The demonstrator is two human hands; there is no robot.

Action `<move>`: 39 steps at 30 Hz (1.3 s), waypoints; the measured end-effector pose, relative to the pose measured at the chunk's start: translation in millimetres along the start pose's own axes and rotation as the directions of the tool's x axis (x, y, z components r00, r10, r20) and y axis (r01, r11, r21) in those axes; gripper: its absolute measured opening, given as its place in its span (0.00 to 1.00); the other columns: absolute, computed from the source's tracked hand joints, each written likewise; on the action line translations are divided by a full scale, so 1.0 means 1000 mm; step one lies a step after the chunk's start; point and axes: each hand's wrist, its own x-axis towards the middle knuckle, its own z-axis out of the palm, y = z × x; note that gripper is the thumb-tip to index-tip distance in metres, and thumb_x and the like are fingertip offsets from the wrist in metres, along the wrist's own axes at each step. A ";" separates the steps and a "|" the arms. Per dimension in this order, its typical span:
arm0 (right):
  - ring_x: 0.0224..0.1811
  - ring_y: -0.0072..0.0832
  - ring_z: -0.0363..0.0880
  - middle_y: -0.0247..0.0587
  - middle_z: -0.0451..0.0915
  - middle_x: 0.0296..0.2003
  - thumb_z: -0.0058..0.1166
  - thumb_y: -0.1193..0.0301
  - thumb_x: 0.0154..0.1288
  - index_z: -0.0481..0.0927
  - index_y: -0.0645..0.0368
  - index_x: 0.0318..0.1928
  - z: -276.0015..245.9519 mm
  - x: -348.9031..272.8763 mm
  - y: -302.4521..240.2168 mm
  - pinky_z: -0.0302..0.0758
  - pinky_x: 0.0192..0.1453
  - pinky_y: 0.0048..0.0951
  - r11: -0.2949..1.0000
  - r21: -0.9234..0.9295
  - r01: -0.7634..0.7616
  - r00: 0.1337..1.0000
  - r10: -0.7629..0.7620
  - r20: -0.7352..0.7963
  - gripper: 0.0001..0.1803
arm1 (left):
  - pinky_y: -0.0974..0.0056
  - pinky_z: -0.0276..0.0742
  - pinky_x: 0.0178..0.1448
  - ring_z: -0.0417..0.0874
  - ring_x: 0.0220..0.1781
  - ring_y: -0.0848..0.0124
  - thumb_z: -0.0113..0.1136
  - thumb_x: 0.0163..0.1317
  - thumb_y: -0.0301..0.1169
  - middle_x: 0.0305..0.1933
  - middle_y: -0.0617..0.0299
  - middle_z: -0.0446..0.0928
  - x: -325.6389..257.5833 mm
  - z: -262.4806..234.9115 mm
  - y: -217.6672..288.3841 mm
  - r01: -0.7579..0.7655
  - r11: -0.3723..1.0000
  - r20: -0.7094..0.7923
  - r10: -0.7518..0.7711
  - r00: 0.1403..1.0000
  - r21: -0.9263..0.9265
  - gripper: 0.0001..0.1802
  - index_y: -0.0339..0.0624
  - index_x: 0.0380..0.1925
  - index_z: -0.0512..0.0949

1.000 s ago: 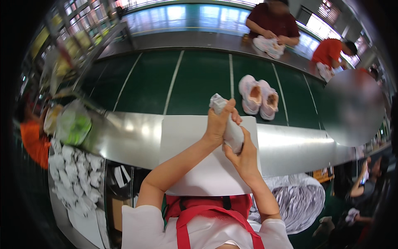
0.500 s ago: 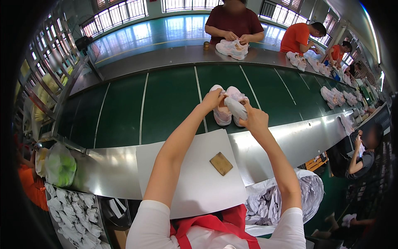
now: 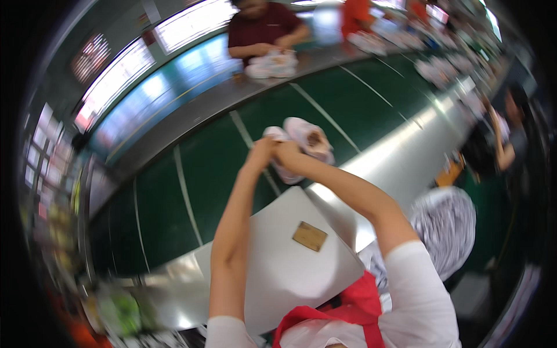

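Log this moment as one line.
left hand: on pale shoes | right hand: same | surface: green belt | near: white board

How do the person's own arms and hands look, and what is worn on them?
Both forearms are bare, with no gloves, watch or rings visible on the left hand or the right hand. Short white sleeves cover the upper arms. A red apron strap crosses the chest.

We see pale shoes point(image 3: 301, 148) on our green belt point(image 3: 168, 203), and a brown card point(image 3: 309, 236) on the white table point(image 3: 278, 272).
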 end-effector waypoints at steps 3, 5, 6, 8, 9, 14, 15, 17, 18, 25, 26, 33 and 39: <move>0.29 0.37 0.82 0.40 0.82 0.28 0.54 0.70 0.50 0.83 0.51 0.33 -0.025 -0.008 -0.021 0.75 0.27 0.40 0.961 0.240 0.139 0.989 -0.124 -0.078 0.08 | 0.63 0.75 0.43 0.79 0.42 0.66 0.47 0.66 0.34 0.39 0.51 0.79 -0.019 -0.011 -0.026 0.002 0.970 -0.005 -0.003 1.000 -0.241 0.15 0.36 0.47 0.73; 0.40 0.37 0.83 0.47 0.82 0.36 0.62 0.66 0.44 0.83 0.53 0.37 -0.059 -0.002 -0.040 0.78 0.41 0.39 0.958 0.267 0.103 0.992 -0.080 -0.096 0.15 | 0.65 0.73 0.50 0.77 0.48 0.68 0.60 0.55 0.26 0.48 0.55 0.75 -0.017 -0.019 -0.080 -0.155 0.887 0.031 0.186 0.982 -0.434 0.25 0.37 0.53 0.67; 0.44 0.38 0.81 0.51 0.80 0.41 0.63 0.65 0.44 0.82 0.55 0.40 -0.104 -0.014 -0.050 0.77 0.44 0.39 0.930 0.368 0.008 0.999 0.006 -0.037 0.19 | 0.64 0.72 0.53 0.75 0.51 0.67 0.67 0.48 0.27 0.51 0.54 0.73 -0.025 -0.027 -0.097 -0.111 0.947 0.084 0.143 0.986 -0.301 0.35 0.36 0.57 0.63; 0.47 0.41 0.78 0.49 0.78 0.45 0.63 0.62 0.46 0.80 0.56 0.44 -0.090 -0.028 -0.030 0.76 0.47 0.36 0.929 0.346 -0.134 0.945 0.224 -0.237 0.22 | 0.62 0.72 0.54 0.75 0.53 0.63 0.71 0.43 0.31 0.49 0.51 0.73 -0.034 -0.020 -0.011 -0.014 0.993 0.159 0.032 0.987 -0.114 0.41 0.36 0.57 0.61; 0.47 0.41 0.77 0.49 0.76 0.46 0.63 0.61 0.47 0.80 0.57 0.44 -0.080 -0.013 -0.022 0.76 0.47 0.34 0.927 0.347 -0.140 0.957 0.216 -0.193 0.22 | 0.61 0.72 0.52 0.77 0.50 0.60 0.70 0.44 0.31 0.47 0.49 0.74 -0.014 -0.011 -0.025 -0.100 0.989 0.079 0.109 0.991 -0.109 0.37 0.36 0.54 0.63; 0.47 0.39 0.75 0.48 0.75 0.45 0.53 0.65 0.58 0.79 0.61 0.44 -0.008 0.021 -0.033 0.75 0.46 0.34 0.853 0.341 -0.396 0.849 0.481 -0.218 0.16 | 0.59 0.73 0.41 0.80 0.42 0.57 0.63 0.52 0.33 0.41 0.50 0.76 -0.006 0.027 0.000 -0.062 0.989 -0.220 0.091 0.971 0.136 0.19 0.39 0.42 0.69; 0.49 0.39 0.74 0.49 0.74 0.46 0.49 0.68 0.61 0.79 0.60 0.46 -0.012 0.027 -0.040 0.75 0.46 0.33 0.848 0.318 -0.425 0.861 0.487 -0.149 0.15 | 0.58 0.73 0.40 0.80 0.41 0.55 0.60 0.54 0.34 0.39 0.50 0.77 -0.012 0.028 0.001 -0.062 0.987 -0.321 0.108 0.941 0.150 0.17 0.39 0.40 0.70; 0.51 0.39 0.74 0.48 0.74 0.46 0.50 0.67 0.60 0.79 0.58 0.47 -0.017 0.031 -0.039 0.74 0.48 0.35 0.838 0.370 -0.400 0.874 0.470 -0.120 0.15 | 0.56 0.73 0.39 0.80 0.39 0.53 0.54 0.58 0.37 0.38 0.52 0.78 -0.009 0.023 -0.007 -0.023 0.985 -0.379 0.088 0.921 0.174 0.13 0.42 0.39 0.71; 0.51 0.39 0.73 0.48 0.74 0.47 0.51 0.66 0.60 0.79 0.57 0.47 -0.020 0.027 -0.031 0.74 0.48 0.36 0.831 0.392 -0.396 0.877 0.469 -0.108 0.15 | 0.55 0.73 0.40 0.80 0.39 0.52 0.55 0.58 0.36 0.37 0.51 0.78 -0.004 0.026 0.002 -0.028 0.994 -0.352 0.063 0.934 0.105 0.12 0.44 0.40 0.72; 0.44 0.37 0.74 0.41 0.76 0.37 0.58 0.62 0.57 0.76 0.53 0.45 -0.131 -0.159 -0.056 0.71 0.42 0.38 0.827 0.558 0.066 0.896 0.197 -0.397 0.16 | 0.62 0.73 0.51 0.80 0.46 0.55 0.60 0.56 0.28 0.42 0.50 0.79 -0.062 -0.017 0.019 -0.181 0.978 -0.400 0.207 0.893 0.104 0.19 0.36 0.47 0.71; 0.40 0.37 0.72 0.40 0.75 0.35 0.60 0.61 0.55 0.75 0.54 0.45 -0.134 -0.188 -0.069 0.69 0.44 0.35 0.884 0.467 0.029 0.914 0.165 -0.371 0.19 | 0.61 0.73 0.50 0.80 0.44 0.56 0.58 0.57 0.26 0.41 0.49 0.78 -0.086 -0.027 0.047 -0.195 0.976 -0.477 0.217 0.852 0.096 0.16 0.34 0.45 0.72; 0.39 0.40 0.71 0.44 0.71 0.37 0.63 0.62 0.49 0.73 0.60 0.43 -0.129 -0.249 -0.133 0.67 0.46 0.34 0.920 0.386 -0.069 0.979 0.138 -0.152 0.23 | 0.63 0.69 0.46 0.74 0.38 0.62 0.53 0.58 0.19 0.37 0.55 0.76 -0.278 -0.015 0.100 -0.209 0.977 -0.129 0.202 0.971 -0.040 0.07 0.37 0.37 0.75; 0.40 0.46 0.75 0.47 0.72 0.37 0.57 0.72 0.54 0.70 0.61 0.44 -0.125 -0.239 -0.123 0.73 0.42 0.41 0.767 0.626 -0.141 0.978 0.204 -0.030 0.17 | 0.60 0.70 0.49 0.73 0.45 0.58 0.56 0.53 0.16 0.44 0.55 0.74 -0.295 -0.003 0.098 -0.255 0.967 -0.159 0.255 0.954 0.019 0.14 0.37 0.41 0.75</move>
